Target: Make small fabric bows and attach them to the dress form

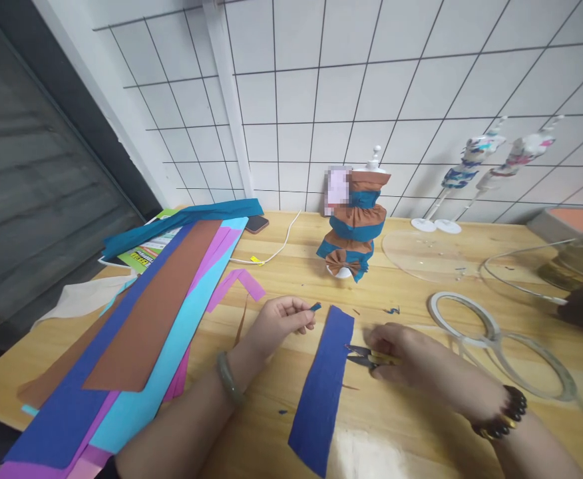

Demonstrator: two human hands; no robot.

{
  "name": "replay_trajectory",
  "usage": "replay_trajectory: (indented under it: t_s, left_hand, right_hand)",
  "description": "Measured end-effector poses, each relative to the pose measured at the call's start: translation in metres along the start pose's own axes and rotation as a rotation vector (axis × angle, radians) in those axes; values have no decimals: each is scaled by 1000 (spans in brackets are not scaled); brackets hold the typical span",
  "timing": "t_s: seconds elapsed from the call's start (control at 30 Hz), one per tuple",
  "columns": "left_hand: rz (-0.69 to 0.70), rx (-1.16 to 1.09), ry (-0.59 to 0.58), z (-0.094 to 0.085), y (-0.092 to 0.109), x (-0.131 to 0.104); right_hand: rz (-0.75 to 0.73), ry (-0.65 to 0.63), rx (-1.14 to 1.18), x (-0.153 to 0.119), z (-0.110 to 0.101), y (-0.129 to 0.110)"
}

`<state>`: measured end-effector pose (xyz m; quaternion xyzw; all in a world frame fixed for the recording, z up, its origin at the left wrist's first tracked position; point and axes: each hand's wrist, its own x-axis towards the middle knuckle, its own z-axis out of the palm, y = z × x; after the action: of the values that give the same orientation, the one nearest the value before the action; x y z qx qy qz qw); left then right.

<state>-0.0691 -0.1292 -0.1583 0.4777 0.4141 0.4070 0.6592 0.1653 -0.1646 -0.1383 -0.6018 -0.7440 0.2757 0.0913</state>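
Note:
My left hand (287, 315) pinches a small teal scrap of paper (315, 307) between thumb and fingertips, just above the table. In my right hand (396, 349) is a pair of scissors (364, 357) with a yellow handle, its dark blades parted and pointing left. The blade tips reach the right edge of a dark blue paper strip (321, 392), which lies lengthwise on the table between my hands. Beyond them stands a small dress form (356, 223), wrapped in brown and teal gathered bands with a brown bow low on its front.
Layered strips of coloured paper (159, 319) cover the left side. Rolls of tape (464, 319) lie at right, near a clear disc (421, 256). Two more small dress forms (474, 156) stand by the tiled wall. A phone (257, 225) and white cable (284, 243) lie behind.

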Motion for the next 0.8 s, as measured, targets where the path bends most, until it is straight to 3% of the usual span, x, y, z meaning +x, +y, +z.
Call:
replay_trajectory:
  t_s: [0.23,0.4,0.57,0.8]
  left_hand:
    - [-40,-146,-26,0,1,-1]
    - [-126,-281,-74,1,2,-3]
    - [-127,-328,-121,1,1,-3]
    - [-91,-414,-209,2,3,-6]
  right_hand:
    - [-11,-195,-37,-2,-7,-4]
    - [-8,-275,214,-5,-15,-10]
    - [-69,-247,680,1,-8,-21]
    - [-83,-52,799,8,10,-44]
